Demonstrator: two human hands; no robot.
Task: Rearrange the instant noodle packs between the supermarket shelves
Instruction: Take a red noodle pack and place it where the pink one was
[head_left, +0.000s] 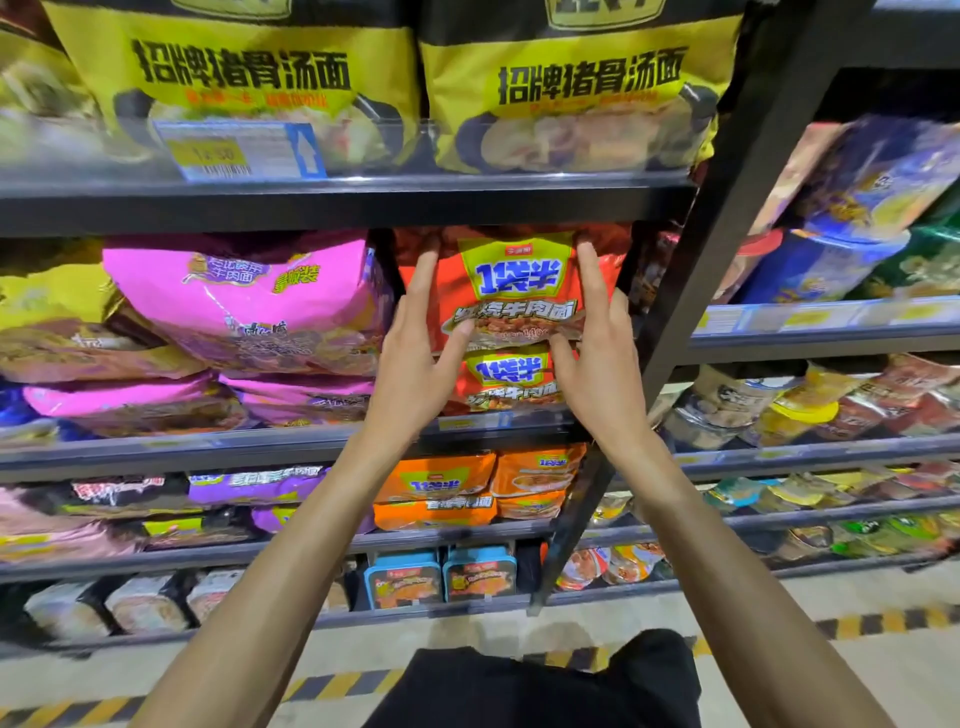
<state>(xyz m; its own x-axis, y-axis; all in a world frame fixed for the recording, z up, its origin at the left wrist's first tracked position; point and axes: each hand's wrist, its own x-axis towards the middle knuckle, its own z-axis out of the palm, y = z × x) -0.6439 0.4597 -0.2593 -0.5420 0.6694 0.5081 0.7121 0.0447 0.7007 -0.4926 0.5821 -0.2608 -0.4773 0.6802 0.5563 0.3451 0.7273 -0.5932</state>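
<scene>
Head view: your left hand (415, 358) and right hand (597, 358) are raised to the same bay, held apart, with the upper red noodle pack (511, 291) between them.
- Left hand: fingers straight and laid flat on the pack's left front edge, thumb reaching in to touch its lower edge.
- Right hand: mirrors the left, with fingers straight up the right front edge and thumb at the lower edge. Neither hand curls round the pack; both press flat against it.
- Pack position: it stands upright at the right end of its shelf (311, 447), just under the shelf above (363, 202), and sits on a second red pack (511, 379) of the same print.
- Neighbours: pink packs (244, 301) lie stacked just to the left, and a black upright post (727, 260) is just to the right.
- Above: two large yellow packs (234, 88) stand side by side behind a price tag (239, 150).
- Below: orange packs (436, 488) lie on the next shelf down.
- Whether the upper red pack's back touches anything, you cannot tell from this angle.
</scene>
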